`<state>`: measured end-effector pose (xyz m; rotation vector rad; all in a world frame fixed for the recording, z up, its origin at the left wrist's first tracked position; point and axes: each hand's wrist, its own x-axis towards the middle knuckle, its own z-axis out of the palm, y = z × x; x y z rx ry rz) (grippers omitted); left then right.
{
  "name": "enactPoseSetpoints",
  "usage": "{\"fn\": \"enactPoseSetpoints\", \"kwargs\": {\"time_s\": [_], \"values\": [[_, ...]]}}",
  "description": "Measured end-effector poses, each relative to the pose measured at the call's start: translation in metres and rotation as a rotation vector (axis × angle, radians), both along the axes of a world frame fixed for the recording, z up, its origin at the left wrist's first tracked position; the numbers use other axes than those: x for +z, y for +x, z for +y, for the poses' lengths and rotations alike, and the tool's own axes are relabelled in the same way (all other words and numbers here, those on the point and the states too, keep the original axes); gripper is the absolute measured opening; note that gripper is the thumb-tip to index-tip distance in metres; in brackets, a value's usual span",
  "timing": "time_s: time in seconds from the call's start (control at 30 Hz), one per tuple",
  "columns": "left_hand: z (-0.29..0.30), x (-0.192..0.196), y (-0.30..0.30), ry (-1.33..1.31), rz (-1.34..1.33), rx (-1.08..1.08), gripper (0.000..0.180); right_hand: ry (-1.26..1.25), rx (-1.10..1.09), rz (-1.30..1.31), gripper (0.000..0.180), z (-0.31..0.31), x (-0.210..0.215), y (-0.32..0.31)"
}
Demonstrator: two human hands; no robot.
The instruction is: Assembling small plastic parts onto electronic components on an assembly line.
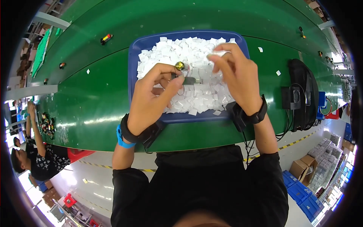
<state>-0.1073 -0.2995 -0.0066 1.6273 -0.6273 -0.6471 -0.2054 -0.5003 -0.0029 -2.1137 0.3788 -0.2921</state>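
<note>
My left hand (pixel 153 89) is closed, its thumb and fingers pinching a small round gold-and-black part (pixel 179 66) with thin dark wires. Its exact kind is too small to tell. Beneath both hands lies a shallow blue tray (pixel 132 72) heaped with small white paper pieces (pixel 196 100). Over the tray's right side, my right hand (pixel 240 75) is raised with fingers curved. The thumb and index tips look slightly apart and are blurred; nothing shows between them. Black bands with attached boxes circle both wrists, and a blue strap is on the left one.
The tray sits on a green worktable (pixel 90 98). Small red-and-yellow wired parts (pixel 107 38) lie at far left, with a cluster (pixel 47 125) near a co-worker (pixel 38 159). On the right are a black bag (pixel 304 94), a black box (pixel 290 98) and cables. Blue crates (pixel 302 193) stand on the floor.
</note>
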Motion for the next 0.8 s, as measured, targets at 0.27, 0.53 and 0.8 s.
{"fn": "enactPoseSetpoints", "kwargs": {"time_s": [0.27,0.53,0.8], "values": [[0.006,-0.008,-0.009,0.046,-0.182,-0.162,0.017,0.273,0.303,-0.189,0.030,0.012,-0.005,-0.010],[-0.001,-0.002,-0.021,0.172,-0.319,0.000,0.018,-0.086,0.261,-0.345,0.028,0.019,-0.012,-0.009],[0.003,0.018,-0.005,0.085,0.050,-0.157,0.026,-0.211,0.280,-0.439,0.030,0.008,-0.004,-0.007]]}}
